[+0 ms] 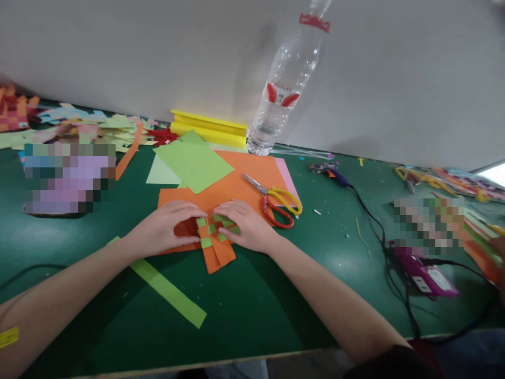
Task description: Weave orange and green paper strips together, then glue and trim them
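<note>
Between my hands is a small woven paper piece (215, 255) of orange and green strips in a checker pattern, its orange ends pointing toward me. My left hand (168, 226) pinches its left edge, fingers curved and thumb below. On the other side my right hand (248, 226) grips the right part, where green strips stick out under the fingers. Orange paper sheets (244, 168) lie beneath and behind the weave. A loose green paper strip (169, 292) runs diagonally below my left forearm. Scissors (280, 202) with one yellow and one red handle rest just beyond my right hand.
A plastic bottle (286, 79) stands against the wall beside a yellow folded piece (209, 129). A green sheet (193, 160) lies on top of other paper. Paper scraps (90, 126) pile up at the left. A glue gun (335, 173), its cord and a purple power strip (424, 271) occupy the right.
</note>
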`<state>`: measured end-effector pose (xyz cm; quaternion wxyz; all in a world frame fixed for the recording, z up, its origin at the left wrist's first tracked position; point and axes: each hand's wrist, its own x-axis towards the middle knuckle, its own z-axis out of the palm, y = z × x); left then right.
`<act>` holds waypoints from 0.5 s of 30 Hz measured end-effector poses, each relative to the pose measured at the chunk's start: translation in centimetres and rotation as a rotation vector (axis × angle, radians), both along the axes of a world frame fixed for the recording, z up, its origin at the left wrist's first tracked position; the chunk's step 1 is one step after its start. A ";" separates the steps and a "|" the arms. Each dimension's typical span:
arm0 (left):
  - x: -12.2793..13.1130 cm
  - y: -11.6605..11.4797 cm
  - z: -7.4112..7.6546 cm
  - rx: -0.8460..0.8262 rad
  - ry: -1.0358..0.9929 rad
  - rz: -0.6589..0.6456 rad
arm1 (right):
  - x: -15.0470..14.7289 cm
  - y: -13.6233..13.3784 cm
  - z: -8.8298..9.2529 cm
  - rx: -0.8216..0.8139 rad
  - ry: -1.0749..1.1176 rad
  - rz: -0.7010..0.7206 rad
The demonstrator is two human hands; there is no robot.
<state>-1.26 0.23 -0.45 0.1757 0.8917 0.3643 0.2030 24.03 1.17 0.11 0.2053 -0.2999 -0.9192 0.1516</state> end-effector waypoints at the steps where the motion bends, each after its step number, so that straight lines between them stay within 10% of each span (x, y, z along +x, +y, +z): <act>1: 0.0 0.0 0.0 -0.004 0.002 0.003 | 0.0 0.0 0.0 0.001 -0.001 0.001; 15: -0.2 0.7 -0.6 0.045 -0.042 -0.023 | -0.3 -0.8 0.5 0.190 -0.032 0.035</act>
